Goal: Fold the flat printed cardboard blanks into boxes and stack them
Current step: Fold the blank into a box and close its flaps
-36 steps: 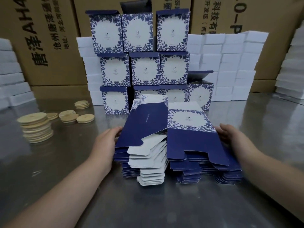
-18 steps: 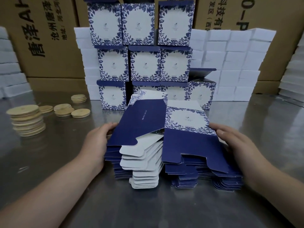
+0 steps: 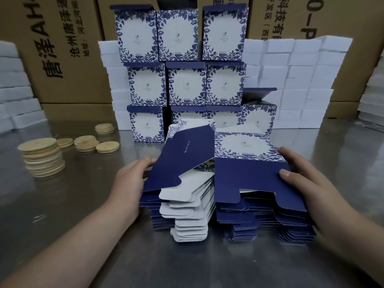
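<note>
Blue top blank [image 3: 249, 175] gripped, not yet folded
Left hand [image 3: 129, 179] and right hand [image 3: 301, 179] pinch its side edges above the thick pile [image 3: 234, 213] on the tabletop [image 3: 187, 265] (plenty left); finished boxes [image 3: 187, 84] stacked behind.

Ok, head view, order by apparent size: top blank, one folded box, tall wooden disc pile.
1. top blank
2. folded box and wooden disc pile look alike; the box stands farther back, so unranked.

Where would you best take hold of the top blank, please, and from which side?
Probably grip the top blank by its outer side edges, left hand from the left, right hand from the right: its left panel tilts up off the pile, leaving fingers room beneath.
</note>
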A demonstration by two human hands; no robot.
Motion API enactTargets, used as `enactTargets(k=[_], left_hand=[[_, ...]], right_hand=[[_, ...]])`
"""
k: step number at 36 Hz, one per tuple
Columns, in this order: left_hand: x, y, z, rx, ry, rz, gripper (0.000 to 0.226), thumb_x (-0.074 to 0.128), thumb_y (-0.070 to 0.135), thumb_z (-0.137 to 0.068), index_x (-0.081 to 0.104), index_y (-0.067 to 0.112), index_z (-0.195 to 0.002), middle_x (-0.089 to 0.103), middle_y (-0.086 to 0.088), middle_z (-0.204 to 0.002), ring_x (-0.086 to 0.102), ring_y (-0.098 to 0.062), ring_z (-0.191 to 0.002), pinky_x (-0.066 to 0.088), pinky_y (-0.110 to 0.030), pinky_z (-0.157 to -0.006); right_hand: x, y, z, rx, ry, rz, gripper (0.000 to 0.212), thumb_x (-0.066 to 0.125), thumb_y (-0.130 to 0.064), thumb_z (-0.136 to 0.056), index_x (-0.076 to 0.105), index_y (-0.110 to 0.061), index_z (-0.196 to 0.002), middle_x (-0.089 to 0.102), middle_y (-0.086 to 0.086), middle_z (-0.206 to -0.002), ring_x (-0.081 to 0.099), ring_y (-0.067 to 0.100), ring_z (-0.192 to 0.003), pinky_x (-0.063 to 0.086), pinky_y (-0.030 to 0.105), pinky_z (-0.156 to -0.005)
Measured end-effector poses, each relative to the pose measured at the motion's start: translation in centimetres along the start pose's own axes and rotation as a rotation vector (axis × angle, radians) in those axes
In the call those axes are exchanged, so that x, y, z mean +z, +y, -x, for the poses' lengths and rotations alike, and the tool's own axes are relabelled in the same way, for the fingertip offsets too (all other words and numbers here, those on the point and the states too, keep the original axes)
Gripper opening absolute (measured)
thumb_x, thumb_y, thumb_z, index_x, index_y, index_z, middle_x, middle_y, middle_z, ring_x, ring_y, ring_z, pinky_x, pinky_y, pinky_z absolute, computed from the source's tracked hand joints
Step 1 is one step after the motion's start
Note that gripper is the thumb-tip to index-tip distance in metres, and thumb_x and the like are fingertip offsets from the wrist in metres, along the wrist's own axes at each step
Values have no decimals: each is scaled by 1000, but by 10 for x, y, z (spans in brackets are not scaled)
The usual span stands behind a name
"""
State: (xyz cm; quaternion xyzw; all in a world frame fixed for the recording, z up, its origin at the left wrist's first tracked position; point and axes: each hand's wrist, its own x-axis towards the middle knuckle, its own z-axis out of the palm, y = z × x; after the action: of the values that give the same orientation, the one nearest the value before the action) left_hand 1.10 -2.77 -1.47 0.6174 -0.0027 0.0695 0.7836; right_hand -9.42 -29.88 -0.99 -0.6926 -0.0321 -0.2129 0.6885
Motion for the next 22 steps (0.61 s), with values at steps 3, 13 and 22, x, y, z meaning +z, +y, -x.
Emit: enactTargets(k=[3,13,22], left_hand=[[1,1,3,12,-16,12,27,48,15,-94,68,15,-75,70,5,-61,62,-5,-49,46,-13,-43],[1,2,5,20,-46,-19,25,47,14,-95,68,13,-82,71,5,-63,65,-6,-53,47,-13,-43],[1,9,4,97,-39,-67,35,45,18,-95,73,19,-76,73,-1,-83,66,-13,-79,50,-26,-75]], right_hand=[[1,-1,1,-11,-2,-14,60,62,-31,-63,56,-38,-123,58,-29,-123,50,-2,-121,41,28,-101],[-1,0,-1,-9,-28,-54,46,47,1,-90,57,-33,-119,62,-24,-120,58,-1,-112,52,12,-78],[-3,-3,-2,-57,-12,3,36,47,-15,-91,58,-32,-122,64,-20,-118,61,-4,-104,48,7,-70]])
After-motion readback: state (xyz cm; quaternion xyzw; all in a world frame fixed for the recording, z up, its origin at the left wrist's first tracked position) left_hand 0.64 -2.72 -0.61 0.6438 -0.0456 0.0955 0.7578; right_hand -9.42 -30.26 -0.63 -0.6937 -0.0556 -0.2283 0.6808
